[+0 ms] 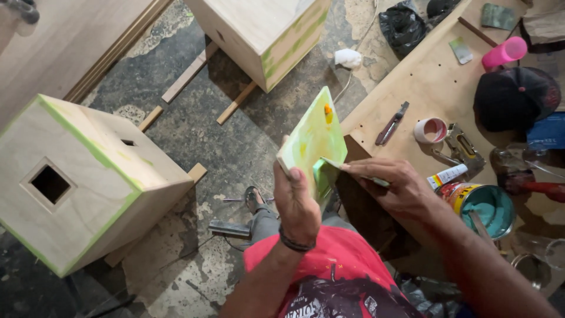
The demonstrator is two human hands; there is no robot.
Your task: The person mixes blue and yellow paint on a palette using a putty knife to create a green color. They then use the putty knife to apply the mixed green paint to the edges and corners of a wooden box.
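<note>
1. L hand (297,203) grips a small wooden panel (313,141), smeared green, by its lower left edge; thumb lies on the near face, fingers wrapped behind. Panel stands tilted, top corner pointing away from the person.
2. R hand (394,185) is just right of the panel, fingers pressed together around a putty knife (329,168). The blade touches the panel's lower right edge, where green filler sits thick.
3. Panel hangs in the air above the floor, just left of the workbench (424,88) corner. Not touching the bench.
4. Open room: left of the panel is bare stained floor, up to a big wooden box (88,176) w/ green-lined edges and a square hole, well apart from the panel. Beyond the panel stands a second box (265,35) on wood strips, also apart.
5. Right of the panel, on the bench: an open can of green filler (488,206) near the R wrist, a tube (447,175) beside it, a tape roll (431,131), a staple gun (462,147), a utility knife (392,123), a pink cylinder (504,53), a dark cap (517,97).
6. Bench edge is the closest thing on the panel's right side.
</note>
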